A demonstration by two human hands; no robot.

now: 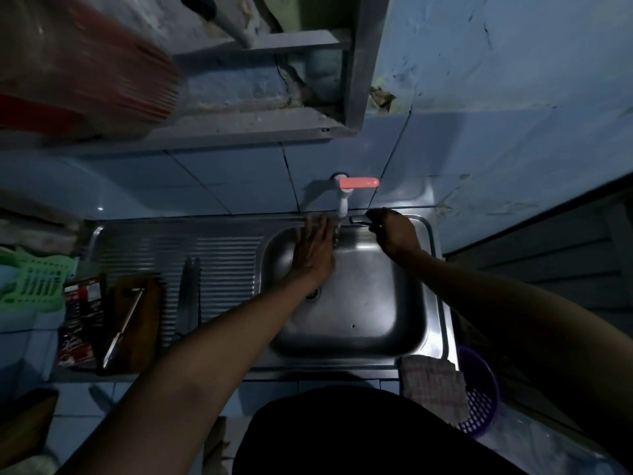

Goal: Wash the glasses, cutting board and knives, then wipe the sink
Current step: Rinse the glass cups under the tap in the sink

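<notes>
A red thing (85,63) above blurred past telling, and my right hand (394,234) hid whatever it gripped.

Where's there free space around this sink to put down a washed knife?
The ribbed drainboard is bare between the two knives and the basin. The left end is crowded: cutting board with a knife on it, boxes, green basket. A checked cloth covers the front right rim.

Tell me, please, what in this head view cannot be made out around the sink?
- What the right hand grips at the sink rim: dark, hidden by fingers.
- Whether the tap runs: left hand covers the stream.
- Red object, top left: motion-blurred.
- Packets beside the cutting board: print too dim.
</notes>
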